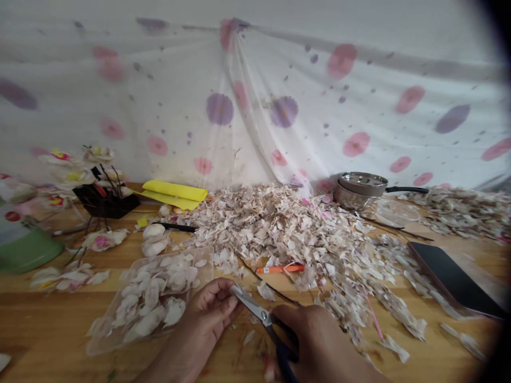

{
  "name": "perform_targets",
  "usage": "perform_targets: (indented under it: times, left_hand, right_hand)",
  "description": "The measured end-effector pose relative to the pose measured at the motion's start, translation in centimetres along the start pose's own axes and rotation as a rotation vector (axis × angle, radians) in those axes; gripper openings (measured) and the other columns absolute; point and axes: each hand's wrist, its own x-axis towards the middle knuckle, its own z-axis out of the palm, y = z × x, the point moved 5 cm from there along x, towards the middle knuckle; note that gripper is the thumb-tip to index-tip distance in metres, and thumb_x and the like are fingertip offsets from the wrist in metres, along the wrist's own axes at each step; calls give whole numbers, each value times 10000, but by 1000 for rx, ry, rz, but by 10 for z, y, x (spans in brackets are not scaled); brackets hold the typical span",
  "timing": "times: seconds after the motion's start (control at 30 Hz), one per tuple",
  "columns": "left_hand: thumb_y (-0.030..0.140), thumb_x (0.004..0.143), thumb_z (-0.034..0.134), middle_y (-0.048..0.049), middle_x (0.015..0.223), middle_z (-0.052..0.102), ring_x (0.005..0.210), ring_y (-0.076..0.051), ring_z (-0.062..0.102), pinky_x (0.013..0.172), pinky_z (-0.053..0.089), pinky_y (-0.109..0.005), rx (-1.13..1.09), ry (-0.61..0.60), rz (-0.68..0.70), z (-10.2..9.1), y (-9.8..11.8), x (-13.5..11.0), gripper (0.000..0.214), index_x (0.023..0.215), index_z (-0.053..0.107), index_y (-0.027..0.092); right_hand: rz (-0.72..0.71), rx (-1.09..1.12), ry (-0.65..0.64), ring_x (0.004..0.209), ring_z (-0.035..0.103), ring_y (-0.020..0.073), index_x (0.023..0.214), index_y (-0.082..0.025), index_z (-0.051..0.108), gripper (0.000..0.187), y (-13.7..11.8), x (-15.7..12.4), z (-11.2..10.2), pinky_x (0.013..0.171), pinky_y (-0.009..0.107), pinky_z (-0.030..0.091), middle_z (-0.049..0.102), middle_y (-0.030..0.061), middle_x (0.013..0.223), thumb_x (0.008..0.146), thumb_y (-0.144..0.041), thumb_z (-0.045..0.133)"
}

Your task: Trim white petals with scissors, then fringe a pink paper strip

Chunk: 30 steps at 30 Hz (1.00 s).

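My right hand [319, 340] grips a pair of dark-handled scissors [259, 314], blades pointing up and left. My left hand [209, 308] is closed in a pinch right at the blade tips, holding a small pale piece I cannot make out clearly. Just left of that hand lies a clear plastic tray [106, 343] filled with cut white petal shapes. Behind both hands a big heap of pale husk scraps [287, 223] covers the wooden table [48, 319].
An orange pen [279, 269] lies by the heap. A steel pan with lid [361, 189] stands at the back right, a dark phone [455, 279] at right. Yellow sheets [173, 194], a black holder with sticks [104, 202], finished flowers [101, 239] and a green container [24, 250] sit left.
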Motion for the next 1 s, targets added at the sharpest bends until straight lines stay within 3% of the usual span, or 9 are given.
perform_targets:
  times: [0.17, 0.47, 0.87, 1.0]
  left_hand:
    - [249, 526, 927, 9, 756, 721, 787, -140, 644, 741, 519, -215, 18, -17, -6, -1, -1, 1, 307, 766, 742, 208]
    - [271, 516, 932, 13, 735, 707, 762, -135, 640, 751, 522, -225, 22, -27, -1, -2, -3, 3, 314, 749, 733, 207]
    - [271, 500, 938, 15, 731, 702, 760, -131, 635, 745, 519, -220, 35, -7, -7, -3, -3, 1, 329, 745, 731, 199]
    - [259, 537, 922, 13, 745, 698, 766, -134, 635, 737, 517, -221, 32, -29, -17, -5, -5, 2, 303, 761, 726, 203]
  right_hand:
    - [-21, 16, 20, 552, 516, 130, 778, -212, 655, 166, 4, -1, 3, 466, 211, 278, 661, -16, 648, 713, -353, 713]
    - [-30, 21, -8, 528, 417, 110, 784, -201, 638, 257, 3, 0, 3, 455, 207, 264, 578, -37, 612, 723, -434, 729]
    - [-21, 86, -35, 552, 447, 111, 791, -193, 644, 209, 3, 0, 5, 473, 206, 285, 593, -37, 634, 742, -382, 718]
    - [-3, 63, -25, 548, 423, 107, 770, -186, 642, 273, 8, -1, 6, 473, 207, 273, 576, -41, 620, 725, -432, 751]
